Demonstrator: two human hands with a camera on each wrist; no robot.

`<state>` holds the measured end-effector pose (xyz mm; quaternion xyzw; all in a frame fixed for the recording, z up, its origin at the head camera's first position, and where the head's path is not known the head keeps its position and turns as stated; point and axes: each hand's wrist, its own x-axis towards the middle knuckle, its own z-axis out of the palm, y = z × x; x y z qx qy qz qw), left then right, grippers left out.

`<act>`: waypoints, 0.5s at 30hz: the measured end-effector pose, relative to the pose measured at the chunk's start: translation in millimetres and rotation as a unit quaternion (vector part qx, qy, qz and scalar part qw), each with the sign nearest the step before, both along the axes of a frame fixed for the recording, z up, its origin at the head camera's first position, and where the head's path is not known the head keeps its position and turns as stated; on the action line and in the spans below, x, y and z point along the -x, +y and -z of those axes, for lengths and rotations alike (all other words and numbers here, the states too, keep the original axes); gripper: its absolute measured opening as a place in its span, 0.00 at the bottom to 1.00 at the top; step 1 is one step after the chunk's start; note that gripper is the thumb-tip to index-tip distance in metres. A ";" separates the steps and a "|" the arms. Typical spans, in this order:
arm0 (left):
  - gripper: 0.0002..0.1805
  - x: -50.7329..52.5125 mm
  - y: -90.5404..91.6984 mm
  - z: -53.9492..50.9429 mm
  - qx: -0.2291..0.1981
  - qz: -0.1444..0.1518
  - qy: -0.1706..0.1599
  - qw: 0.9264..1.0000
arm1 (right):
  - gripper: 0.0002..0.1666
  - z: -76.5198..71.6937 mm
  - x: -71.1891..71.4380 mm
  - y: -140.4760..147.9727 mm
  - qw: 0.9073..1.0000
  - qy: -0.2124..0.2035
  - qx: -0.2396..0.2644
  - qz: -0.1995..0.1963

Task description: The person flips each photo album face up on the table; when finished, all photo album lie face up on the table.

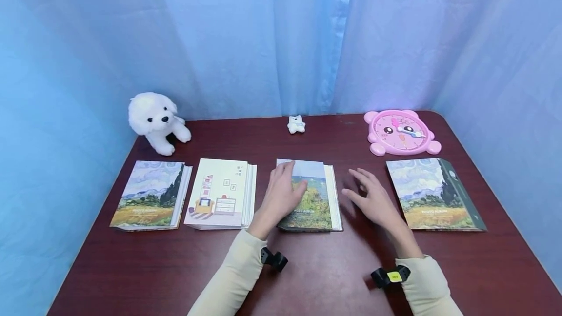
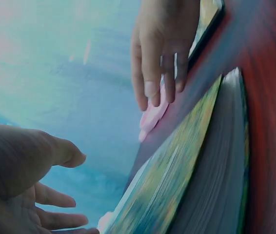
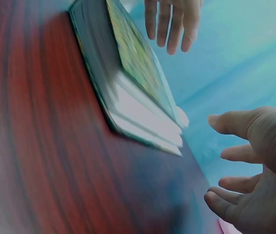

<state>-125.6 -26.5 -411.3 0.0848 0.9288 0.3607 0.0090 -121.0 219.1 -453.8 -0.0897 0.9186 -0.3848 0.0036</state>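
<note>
A photo album (image 1: 313, 208) with a painted seaside-and-shrub cover lies in front of me, its page edges fanned toward the right. Over its left part hovers my left hand (image 1: 281, 194), fingers loosely spread; in the left wrist view a gap shows between that hand (image 2: 26, 180) and the album (image 2: 177, 165). To the album's right, my right hand (image 1: 373, 199) is held above the table with its fingers apart and nothing in them. The right wrist view shows this hand (image 3: 260, 165) apart from the album's page edges (image 3: 138, 107).
Left of the hands lie an album with a furniture drawing (image 1: 219, 196) and a wheat-field album (image 1: 149, 196). Another wheat-field album (image 1: 432, 196) is at the right. Behind them are a white plush dog (image 1: 155, 121), a small white figurine (image 1: 296, 124) and a pink toy clock (image 1: 401, 133).
</note>
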 end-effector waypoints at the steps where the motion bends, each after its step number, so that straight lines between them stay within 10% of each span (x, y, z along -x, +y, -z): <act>1: 0.33 -0.4 4.8 0.6 -0.005 0.006 -0.003 1.000 | 0.38 -1.2 -0.1 5.8 1.000 0.000 -0.001 0.005; 15: 0.34 -2.9 71.2 5.8 -0.063 0.070 -0.058 0.994 | 0.37 -22.2 -15.9 84.6 0.996 0.005 -0.020 0.087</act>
